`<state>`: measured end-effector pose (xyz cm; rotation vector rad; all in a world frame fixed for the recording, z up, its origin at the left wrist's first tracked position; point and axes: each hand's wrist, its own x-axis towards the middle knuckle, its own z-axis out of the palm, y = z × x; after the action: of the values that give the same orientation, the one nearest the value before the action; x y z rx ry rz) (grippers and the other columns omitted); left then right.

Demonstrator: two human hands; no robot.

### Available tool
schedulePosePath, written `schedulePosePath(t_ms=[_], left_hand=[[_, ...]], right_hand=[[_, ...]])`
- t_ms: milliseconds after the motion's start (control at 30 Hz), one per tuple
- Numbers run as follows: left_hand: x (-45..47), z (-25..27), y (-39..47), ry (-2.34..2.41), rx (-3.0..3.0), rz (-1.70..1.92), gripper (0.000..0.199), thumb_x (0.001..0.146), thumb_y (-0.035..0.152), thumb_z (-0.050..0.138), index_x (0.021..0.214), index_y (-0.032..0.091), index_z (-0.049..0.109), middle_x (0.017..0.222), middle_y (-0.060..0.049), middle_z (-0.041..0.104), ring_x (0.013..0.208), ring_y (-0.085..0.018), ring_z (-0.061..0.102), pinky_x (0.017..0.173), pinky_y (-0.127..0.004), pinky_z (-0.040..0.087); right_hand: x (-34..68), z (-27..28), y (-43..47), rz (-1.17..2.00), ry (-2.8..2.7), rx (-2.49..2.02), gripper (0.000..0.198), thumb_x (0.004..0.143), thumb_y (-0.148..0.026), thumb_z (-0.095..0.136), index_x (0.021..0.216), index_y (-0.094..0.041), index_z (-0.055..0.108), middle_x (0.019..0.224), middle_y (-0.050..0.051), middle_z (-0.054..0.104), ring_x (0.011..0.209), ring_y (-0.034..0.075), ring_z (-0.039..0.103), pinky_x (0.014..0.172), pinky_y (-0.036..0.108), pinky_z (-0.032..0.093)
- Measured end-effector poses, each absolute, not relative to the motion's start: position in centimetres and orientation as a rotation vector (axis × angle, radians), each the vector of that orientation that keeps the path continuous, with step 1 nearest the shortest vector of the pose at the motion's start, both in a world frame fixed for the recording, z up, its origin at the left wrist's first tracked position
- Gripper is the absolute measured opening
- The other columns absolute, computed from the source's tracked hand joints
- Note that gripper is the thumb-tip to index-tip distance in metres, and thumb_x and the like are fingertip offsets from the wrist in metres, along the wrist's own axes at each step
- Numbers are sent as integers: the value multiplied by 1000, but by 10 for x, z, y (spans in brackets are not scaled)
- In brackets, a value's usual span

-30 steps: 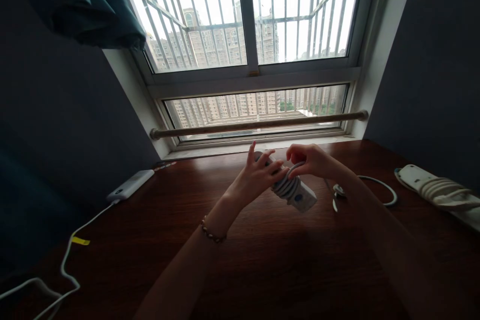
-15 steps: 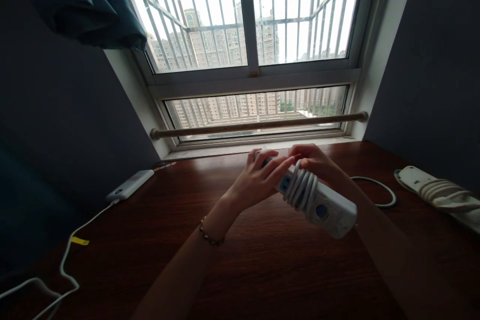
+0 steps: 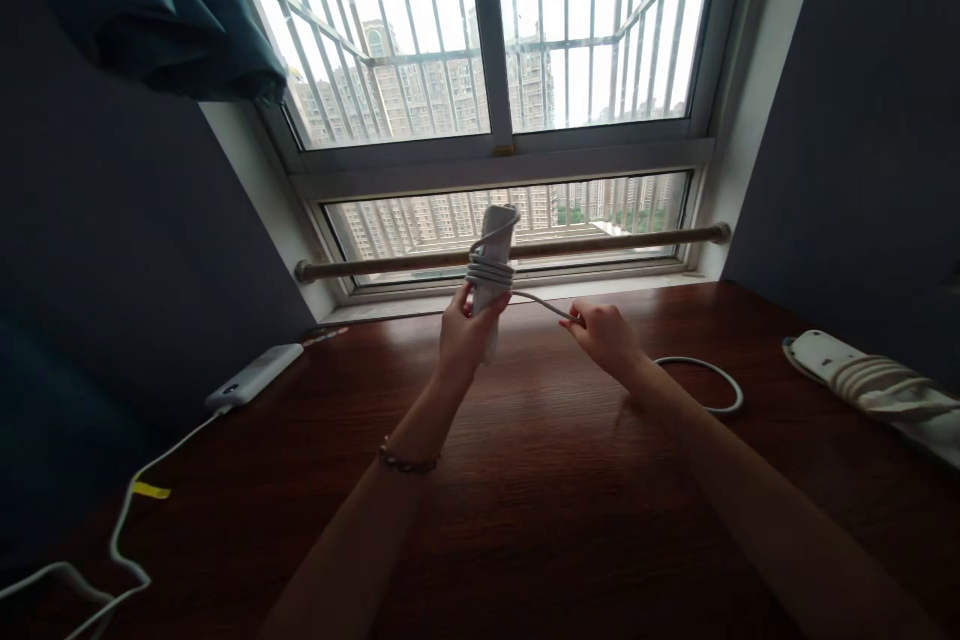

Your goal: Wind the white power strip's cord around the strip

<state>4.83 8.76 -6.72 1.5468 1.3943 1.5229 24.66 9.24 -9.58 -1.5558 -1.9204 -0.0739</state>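
Your left hand [image 3: 460, 336] grips the power strip [image 3: 496, 249]; your right hand [image 3: 606, 334], right of the strip, pinches its cord [image 3: 543, 303]. Loosening that pinch could slacken the coils [image 3: 490, 271].

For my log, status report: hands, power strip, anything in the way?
Left hand gripping power strip, raised. Right hand pinching its cord, partly coiled around it. Another cord-wrapped strip far right, not in the way.

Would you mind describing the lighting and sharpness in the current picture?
Head view: the window is glaring, its upper panes almost white; head view: the tabletop darkens towards the bottom edge, with a pale sheen nearer the window; head view: the cord-wrapped strip in the left hand looks soft.
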Motion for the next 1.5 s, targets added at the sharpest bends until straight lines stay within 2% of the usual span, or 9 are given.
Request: schedulePosePath(t_ms=[167,300,467,567,867,1067,1267,1367,1500], left_hand=[[40,-75,106,1357,1432,1336,53,77,58,49,96,9,54,76,-8,63,58,-17,63,49,-27,49],[42,-87,113,1440,1542,1229,51,72,59,54,88,10,57,72,-9,64,54,-17,62,50,-29,49],[51,-93,103,1581,1817,1123,60,63,63,62,101,16,59,91,-11,68,84,-26,64,70,-33,48],[55,-93,95,1642,1938,1020,63,71,67,51,109,17,56,102,-14,67,97,-29,61,79,-35,45],[61,-103,91,1734,2253,696,67,85,65,16,99,16,59,96,-16,68,95,-30,63,77,-36,45],[62,-100,85,1684,2529,587,62,91,55,9,98,16,57,92,-15,66,89,-27,64,73,-34,45],[59,-91,76,1543,2849,518,71,71,70,49,113,12,49,95,-14,63,84,-28,63,69,-33,46],[60,-89,73,1434,3032,470,68,67,52,68,119,13,47,97,-13,61,84,-28,61,72,-35,46],[63,-83,71,1273,3233,431,61,72,27,67,126,13,42,106,-13,60,99,-30,55,88,-44,41]], right_hand=[[253,-86,88,-188,-2009,-1497,25,88,-40,48,79,-21,61,74,4,64,72,19,58,58,27,28],[253,-75,77,-462,-2107,-1444,28,90,-39,45,77,-20,62,78,2,63,69,17,57,56,29,23],[250,-64,65,-744,-2260,-1345,27,91,-35,45,76,-19,60,75,1,61,65,16,56,52,30,19],[248,-60,59,-814,-2321,-1239,23,90,-29,47,73,-18,59,71,2,59,65,16,55,52,30,18],[237,-59,46,-780,-2476,-979,17,88,-13,47,74,-17,58,73,0,60,62,14,53,53,29,22],[249,-53,53,-723,-2408,-1036,24,89,-32,51,72,-18,59,71,-1,60,63,14,54,53,28,22],[265,-50,58,-670,-2407,-1123,27,78,-45,64,72,-19,58,71,-2,61,62,15,55,52,27,20],[266,-52,62,-651,-2425,-1166,42,64,-56,71,71,-17,55,66,-1,61,59,16,55,51,27,19],[264,-55,67,-506,-2492,-1219,55,53,-67,70,72,-17,56,63,0,61,58,17,54,51,26,19]])
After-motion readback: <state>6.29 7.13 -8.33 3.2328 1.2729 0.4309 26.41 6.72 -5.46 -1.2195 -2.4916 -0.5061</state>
